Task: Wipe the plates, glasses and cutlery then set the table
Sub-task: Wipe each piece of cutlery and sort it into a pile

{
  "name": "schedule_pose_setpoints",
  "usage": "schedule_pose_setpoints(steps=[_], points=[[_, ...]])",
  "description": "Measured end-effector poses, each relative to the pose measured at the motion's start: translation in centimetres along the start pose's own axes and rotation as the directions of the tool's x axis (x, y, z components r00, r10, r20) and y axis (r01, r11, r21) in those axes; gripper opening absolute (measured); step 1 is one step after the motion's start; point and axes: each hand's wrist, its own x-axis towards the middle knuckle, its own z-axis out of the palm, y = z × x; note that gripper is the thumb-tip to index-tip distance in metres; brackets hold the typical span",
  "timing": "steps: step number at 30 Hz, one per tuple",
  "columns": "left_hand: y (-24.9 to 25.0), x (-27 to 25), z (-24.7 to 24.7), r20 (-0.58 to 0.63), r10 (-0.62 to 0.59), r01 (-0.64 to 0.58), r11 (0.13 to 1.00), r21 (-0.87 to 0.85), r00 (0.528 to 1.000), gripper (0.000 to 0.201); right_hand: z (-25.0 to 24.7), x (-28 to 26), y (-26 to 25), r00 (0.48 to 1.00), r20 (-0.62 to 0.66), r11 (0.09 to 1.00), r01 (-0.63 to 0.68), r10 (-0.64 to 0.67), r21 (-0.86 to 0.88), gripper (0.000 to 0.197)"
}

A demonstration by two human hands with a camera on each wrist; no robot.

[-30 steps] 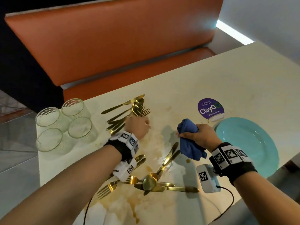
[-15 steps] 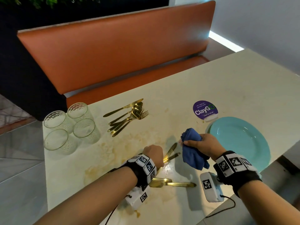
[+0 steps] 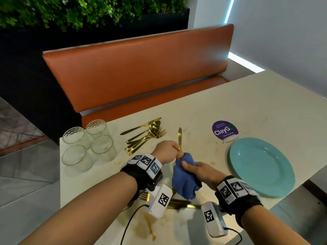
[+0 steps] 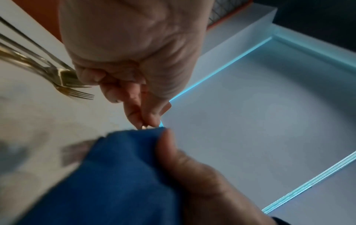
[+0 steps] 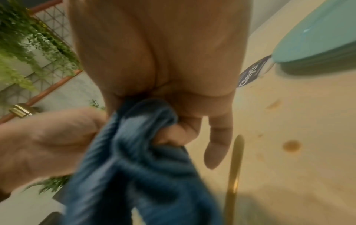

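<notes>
In the head view, at frame centre, the left hand (image 3: pixel 165 151) pinches a gold knife (image 3: pixel 180 138) upright, blade tip up. Just below it the right hand (image 3: pixel 199 171) grips a bunched blue cloth (image 3: pixel 184 181) wrapped round the knife's lower end. Four glasses (image 3: pixel 88 145) stand at centre left on the table (image 3: pixel 247 106), a pile of gold cutlery (image 3: pixel 145 134) beside them. A stack of teal plates (image 3: pixel 261 165) sits at right, a purple sticker (image 3: pixel 224 129) above it. More cutlery (image 3: pixel 178 204) lies under the wrists, among brown stains

In the left wrist view, thumb and fingertips (image 4: pixel 143 120) close on the knife, barely visible, just above the cloth (image 4: pixel 115 175); forks (image 4: pixel 67 85) lie at left

In the right wrist view, fingers (image 5: pixel 179 134) curl round the cloth (image 5: pixel 138 159); the plates (image 5: pixel 318 45) show at upper right
</notes>
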Motion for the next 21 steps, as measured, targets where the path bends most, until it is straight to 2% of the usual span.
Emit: schedule_pose_setpoints(steps=[2, 6, 10, 13, 15, 19, 21], points=[[0.1, -0.3, 0.0, -0.041, 0.013, -0.014, 0.999, -0.034, 0.999, 0.009, 1.2, 0.4, -0.6, 0.999, -0.037, 0.990, 0.019, -0.025, -0.138, 0.033], [-0.4, -0.7, -0.7, -0.084, -0.022, 0.009, 0.990, -0.142, 0.996, 0.016, 2.4, 1.0, -1.1, 0.982, -0.187, 0.974, -0.053, 0.012, -0.219, 0.050], [-1.1, -1.1, -1.4, -0.111, -0.062, 0.037, 0.977, -0.209, 0.992, 0.014, 3.1, 1.4, -1.2, 0.986, -0.164, 0.976, -0.061, 0.027, -0.209, 0.053], [-1.2, -1.3, -1.6, -0.184, -0.047, 0.005, 0.976, -0.219, 0.982, 0.014, 3.1, 1.2, -1.3, 0.994, -0.105, 0.995, -0.018, 0.008, -0.094, 0.032], [-1.3, -1.5, -1.5, -0.223, -0.051, -0.002, 0.972, -0.235, 0.973, 0.019, 2.8, 1.1, -1.6, 0.995, -0.099, 0.998, -0.007, 0.000, -0.069, 0.028], [-1.3, -1.5, -1.6, -0.265, -0.122, 0.005, 0.915, -0.403, 0.957, 0.013, 2.4, 0.5, -2.3, 0.974, -0.227, 0.994, -0.045, 0.020, -0.103, 0.031], [-1.1, -1.4, -1.8, -0.281, -0.128, -0.010, 0.897, -0.442, 0.951, 0.013, 2.4, 0.4, -2.2, 0.973, -0.232, 0.993, -0.047, 0.020, -0.111, 0.032]])
